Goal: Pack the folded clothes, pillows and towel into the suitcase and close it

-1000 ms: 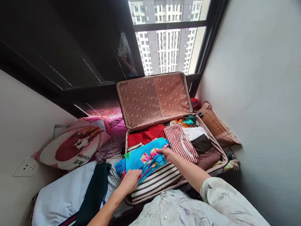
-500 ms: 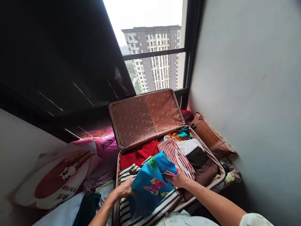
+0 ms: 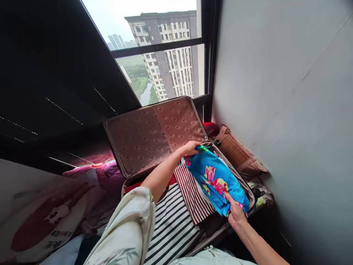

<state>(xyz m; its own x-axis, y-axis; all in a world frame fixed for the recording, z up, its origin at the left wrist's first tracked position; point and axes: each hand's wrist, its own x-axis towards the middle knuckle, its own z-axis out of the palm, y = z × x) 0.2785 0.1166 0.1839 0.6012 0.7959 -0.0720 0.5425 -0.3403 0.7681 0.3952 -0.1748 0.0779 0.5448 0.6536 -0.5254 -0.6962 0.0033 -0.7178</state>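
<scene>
A blue floral cloth garment [image 3: 212, 176] lies stretched between my two hands over the right side of an open suitcase [image 3: 125, 180]. My left hand [image 3: 191, 148] grips its far end near the lid hinge. At the near end my right hand [image 3: 236, 211] holds the edge, thumb on top of the fabric. Beside it lie a red-and-white striped garment [image 3: 193, 195] and a black-and-white striped garment [image 3: 171, 224]. Some red cloth [image 3: 132, 186] shows at the left, partly behind my left arm. The clothes under the blue cloth are mostly hidden.
The suitcase lid [image 3: 154, 136] leans back beneath the window [image 3: 160, 70]. A brown woven bundle [image 3: 238, 151] lies between the case and the right wall [image 3: 289, 92]. To the left are a printed bag [image 3: 46, 217] and purple-pink bedding [image 3: 104, 176].
The blue floral cloth has moved from the left and middle of the suitcase to its right side, now spread lengthwise. My left hand has reached far across. The camera view has shifted.
</scene>
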